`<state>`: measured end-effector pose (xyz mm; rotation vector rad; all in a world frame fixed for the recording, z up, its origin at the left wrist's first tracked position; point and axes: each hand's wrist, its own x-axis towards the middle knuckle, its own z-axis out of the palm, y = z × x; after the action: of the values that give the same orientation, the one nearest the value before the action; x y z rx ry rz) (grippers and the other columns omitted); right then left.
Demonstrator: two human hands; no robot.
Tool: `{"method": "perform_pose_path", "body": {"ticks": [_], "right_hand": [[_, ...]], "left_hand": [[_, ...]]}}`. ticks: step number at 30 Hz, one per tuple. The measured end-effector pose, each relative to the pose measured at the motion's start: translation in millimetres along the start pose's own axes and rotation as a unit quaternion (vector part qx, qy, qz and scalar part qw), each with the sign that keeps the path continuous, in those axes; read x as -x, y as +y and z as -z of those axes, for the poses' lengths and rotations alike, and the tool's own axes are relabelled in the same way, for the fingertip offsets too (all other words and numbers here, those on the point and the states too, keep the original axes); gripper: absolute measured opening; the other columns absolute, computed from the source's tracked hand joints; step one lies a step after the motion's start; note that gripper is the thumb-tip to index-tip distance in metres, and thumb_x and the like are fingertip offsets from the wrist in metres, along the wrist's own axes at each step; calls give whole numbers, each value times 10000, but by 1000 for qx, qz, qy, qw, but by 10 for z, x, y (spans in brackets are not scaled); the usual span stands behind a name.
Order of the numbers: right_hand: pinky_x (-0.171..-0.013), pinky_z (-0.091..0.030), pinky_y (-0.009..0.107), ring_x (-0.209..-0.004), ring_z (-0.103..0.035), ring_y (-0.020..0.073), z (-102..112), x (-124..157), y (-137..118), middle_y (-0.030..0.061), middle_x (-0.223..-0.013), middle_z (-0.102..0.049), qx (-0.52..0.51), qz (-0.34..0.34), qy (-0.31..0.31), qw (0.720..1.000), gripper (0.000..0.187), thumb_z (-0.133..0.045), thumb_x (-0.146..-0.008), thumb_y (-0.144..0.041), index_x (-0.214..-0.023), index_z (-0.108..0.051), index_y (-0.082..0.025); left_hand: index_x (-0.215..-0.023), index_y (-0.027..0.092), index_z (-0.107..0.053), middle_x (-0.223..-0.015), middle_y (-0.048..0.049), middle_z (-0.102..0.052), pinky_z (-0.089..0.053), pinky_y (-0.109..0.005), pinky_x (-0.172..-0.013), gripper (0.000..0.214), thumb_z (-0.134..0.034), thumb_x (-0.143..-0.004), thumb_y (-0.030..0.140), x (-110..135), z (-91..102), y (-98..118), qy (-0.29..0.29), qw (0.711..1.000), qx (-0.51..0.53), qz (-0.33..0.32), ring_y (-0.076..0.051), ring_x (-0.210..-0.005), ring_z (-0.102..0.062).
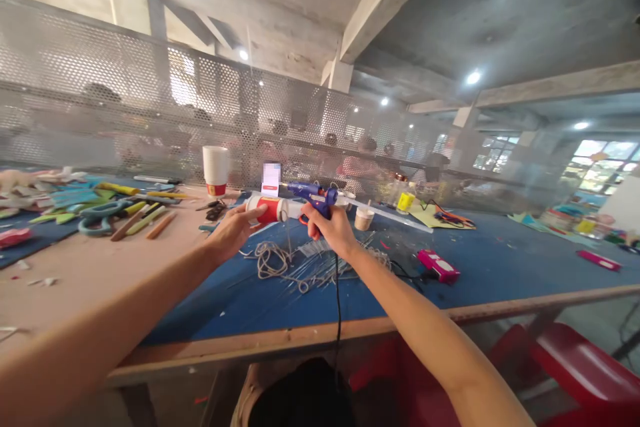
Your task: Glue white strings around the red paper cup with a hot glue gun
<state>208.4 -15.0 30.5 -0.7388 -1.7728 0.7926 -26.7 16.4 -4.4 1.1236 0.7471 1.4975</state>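
My right hand [331, 227] is closed around the grip of a blue glue gun [314, 196], whose black cord [338, 293] runs down toward me. The gun's nozzle points left at a red and white paper cup [267, 207] lying on its side, which my left hand [231, 229] holds with fingers wrapped around it. Both are held just above the blue mat [280, 303]. A tangle of beige string [270, 258] and thin clear sticks lies beneath my hands.
An upright white and red cup [216, 169], teal scissors [100, 215] and pencils lie at the left. A small cup [363, 217], a yellow roll [405, 201] and a pink tool [439, 265] sit to the right. A mesh screen [150, 107] backs the table; people sit behind it.
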Motion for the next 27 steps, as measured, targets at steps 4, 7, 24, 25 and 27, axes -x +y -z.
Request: {"method": "perform_pose_path", "body": {"ticks": [4,7,24,25,27], "right_hand": [[-526,-474,241,-456,-542,111,-93,-98,199,-25,-515,-583,33,7,15,999,452,-627,-919,-619,-747,-659,-202],[-540,-475,250,-468,-561,125,-125,-48,325,-34,-522,-583,65,-11,33,997,399,-639,-921,-602,-886,-698,-209],[-707,-509,308,-757,-652,210,135,293,429,38,-796,-685,190,75,32,978,272,-656,-951,-485,-863,-647,-228],[-706,-507,305,-760,-649,207,131,295,418,37,-799,-681,195,77,28,977,274,-650,-955,-484,-859,-640,-227],[-705,-498,298,-768,-639,198,122,299,408,38,-820,-671,208,87,17,974,273,-638,-965,-477,-862,-632,-224]], "left_hand": [[-960,170,-805,-1030,-118,-822,-587,-414,-883,337,-894,-682,339,-36,73,-49,-11,1000,0,14,-285,-941,-753],[-940,166,-819,-989,-117,-830,-590,-378,-888,304,-892,-697,333,-18,114,-121,5,1000,-6,26,-271,-932,-757],[-953,229,-839,-1088,-98,-829,-560,-442,-1007,263,-870,-730,365,101,100,-171,-2,999,-45,4,-351,-1101,-733],[-956,227,-840,-1086,-100,-829,-562,-438,-1001,270,-871,-728,368,113,86,-160,0,999,-47,5,-351,-1098,-734],[-957,221,-843,-1085,-107,-830,-567,-421,-983,281,-877,-719,368,131,65,-139,2,999,-50,6,-345,-1087,-738]]}}
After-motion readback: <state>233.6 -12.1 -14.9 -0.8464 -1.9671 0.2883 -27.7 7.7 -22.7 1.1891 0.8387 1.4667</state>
